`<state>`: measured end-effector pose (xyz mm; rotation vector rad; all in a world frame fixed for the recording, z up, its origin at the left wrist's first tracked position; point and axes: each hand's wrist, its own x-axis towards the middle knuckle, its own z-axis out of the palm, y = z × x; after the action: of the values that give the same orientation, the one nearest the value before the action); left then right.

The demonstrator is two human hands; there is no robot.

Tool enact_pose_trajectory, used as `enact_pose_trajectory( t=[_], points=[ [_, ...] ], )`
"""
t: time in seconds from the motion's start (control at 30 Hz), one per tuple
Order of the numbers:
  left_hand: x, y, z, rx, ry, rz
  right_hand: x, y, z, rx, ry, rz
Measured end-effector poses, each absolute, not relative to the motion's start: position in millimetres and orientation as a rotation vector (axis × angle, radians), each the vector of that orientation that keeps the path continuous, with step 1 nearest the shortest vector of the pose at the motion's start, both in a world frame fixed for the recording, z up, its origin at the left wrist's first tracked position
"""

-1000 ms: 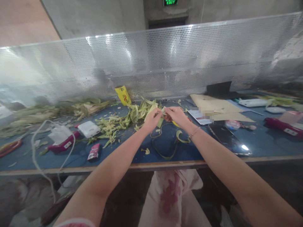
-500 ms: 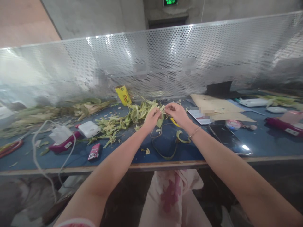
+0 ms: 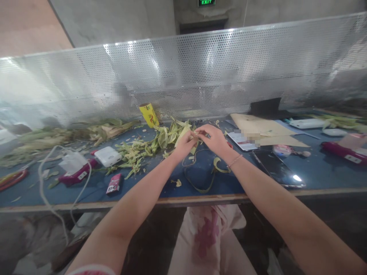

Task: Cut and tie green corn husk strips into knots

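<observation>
My left hand (image 3: 185, 145) and my right hand (image 3: 212, 136) meet over the blue table, fingers pinched together at the tips. Between them is a pale green leaf (image 3: 194, 148), part of which hangs below the fingertips. The fingers cover most of it. Just behind and left of my hands lies a heap of wilted, yellow-green leaves (image 3: 168, 136). Smaller curled leaf scraps (image 3: 133, 153) spread leftward from that heap. In front of my right wrist rests a curled leaf strip (image 3: 220, 166), next to a thin dark cord loop (image 3: 200, 189).
A yellow packet (image 3: 149, 115) stands near the perforated metal screen (image 3: 195, 72). Leftward sit a white charger (image 3: 108, 156), a pink box (image 3: 114, 184) and a white cable (image 3: 41, 179). To the right are a dark phone (image 3: 278, 168), a paper card (image 3: 243, 141) and a brown envelope (image 3: 258, 128).
My right hand has moved slightly left, bringing its fingertips against those of my left hand. A yellow piece beneath the right hand is now covered. My left hand is nearly still.
</observation>
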<state>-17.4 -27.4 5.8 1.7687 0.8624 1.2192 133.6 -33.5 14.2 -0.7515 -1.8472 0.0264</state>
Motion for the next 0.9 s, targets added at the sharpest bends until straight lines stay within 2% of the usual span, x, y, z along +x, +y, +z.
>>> enact_pose_trajectory(
  t=[0.17, 0.63, 0.9],
  points=[
    [-15, -27, 6, 1.825, 0.759, 1.200, 135, -27, 11, -0.745, -1.854, 0.062],
    [-15, -30, 7, 1.666, 0.877, 1.294, 130, -25, 7, -0.709, -1.860, 0.214],
    [-21, -27, 4, 2.011, 0.980, 1.257, 131, -21, 7, -0.910, -1.570, 0.592]
  ],
)
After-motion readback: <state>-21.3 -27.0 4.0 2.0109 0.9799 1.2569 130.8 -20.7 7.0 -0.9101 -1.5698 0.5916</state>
